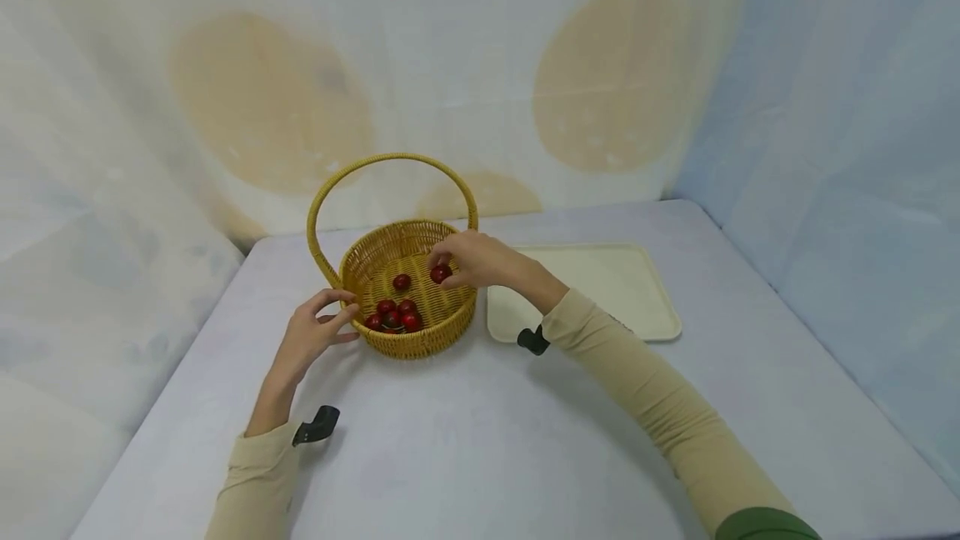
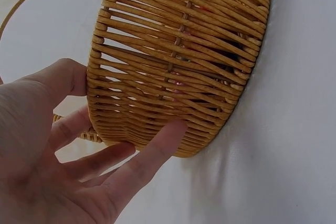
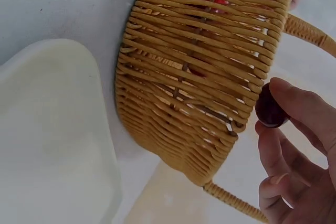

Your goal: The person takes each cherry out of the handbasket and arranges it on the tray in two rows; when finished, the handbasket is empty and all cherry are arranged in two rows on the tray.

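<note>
A yellow wicker basket [image 1: 450, 327] with a tall arched handle stands on the table, several dark red cherries [image 1: 392, 318] grouped at its near left side. One more cherry [image 1: 402, 282] lies apart from them on the woven bottom. My left hand [image 1: 311, 338] holds the basket's left side by the rim near the handle's foot, thumb at the rim and fingers against the outer wall. Between thumb and fingertips, my right hand [image 1: 480, 261] pinches a cherry [image 3: 270, 107] over the basket's right part, close to the rim in the right wrist view.
Right of the basket lies a cream rectangular tray [image 1: 600, 290], partly covered by the right forearm. A pale cloth covers the table [image 1: 465, 448]. Fabric walls [image 1: 450, 65] with tan spots stand behind and at the sides.
</note>
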The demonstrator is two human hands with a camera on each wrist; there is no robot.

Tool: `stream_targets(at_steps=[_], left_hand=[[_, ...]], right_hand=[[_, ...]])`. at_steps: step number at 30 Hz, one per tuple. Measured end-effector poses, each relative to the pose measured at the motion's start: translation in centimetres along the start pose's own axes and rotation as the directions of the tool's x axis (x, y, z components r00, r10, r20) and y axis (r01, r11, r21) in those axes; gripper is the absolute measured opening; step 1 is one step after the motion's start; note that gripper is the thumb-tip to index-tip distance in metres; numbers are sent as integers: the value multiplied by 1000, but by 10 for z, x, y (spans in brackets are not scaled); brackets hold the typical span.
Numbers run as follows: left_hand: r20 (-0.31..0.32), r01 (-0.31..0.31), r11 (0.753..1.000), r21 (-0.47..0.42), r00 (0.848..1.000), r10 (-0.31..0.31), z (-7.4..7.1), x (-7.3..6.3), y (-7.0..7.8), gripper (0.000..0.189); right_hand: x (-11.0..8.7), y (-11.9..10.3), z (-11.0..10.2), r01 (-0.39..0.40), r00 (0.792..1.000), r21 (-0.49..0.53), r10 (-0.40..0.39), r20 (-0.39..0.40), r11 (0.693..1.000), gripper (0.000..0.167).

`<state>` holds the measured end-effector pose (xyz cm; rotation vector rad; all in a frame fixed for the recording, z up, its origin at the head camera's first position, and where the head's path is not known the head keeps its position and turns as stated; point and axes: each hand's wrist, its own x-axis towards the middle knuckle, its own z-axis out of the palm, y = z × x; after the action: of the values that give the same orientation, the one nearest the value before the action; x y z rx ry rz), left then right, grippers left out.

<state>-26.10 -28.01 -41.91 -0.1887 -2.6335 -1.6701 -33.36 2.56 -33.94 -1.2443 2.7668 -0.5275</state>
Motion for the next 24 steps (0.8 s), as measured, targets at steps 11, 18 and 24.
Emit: stream_targets(at_steps=[11, 18, 24], left_hand=[[-16, -17, 999, -35, 1000, 17, 6, 6, 0, 42], [-19, -18, 999, -42, 1000, 17, 7, 7, 0, 46], [-15, 0, 999, -43, 1000, -1, 7, 5, 0, 47]], right_hand=[[-29, 20, -16, 0, 999, 61, 3, -54, 998, 32], [-50, 37, -22, 17, 993, 87, -7, -117, 996, 27], [-63, 55, -24, -37, 991, 101, 50, -123, 994, 27]])
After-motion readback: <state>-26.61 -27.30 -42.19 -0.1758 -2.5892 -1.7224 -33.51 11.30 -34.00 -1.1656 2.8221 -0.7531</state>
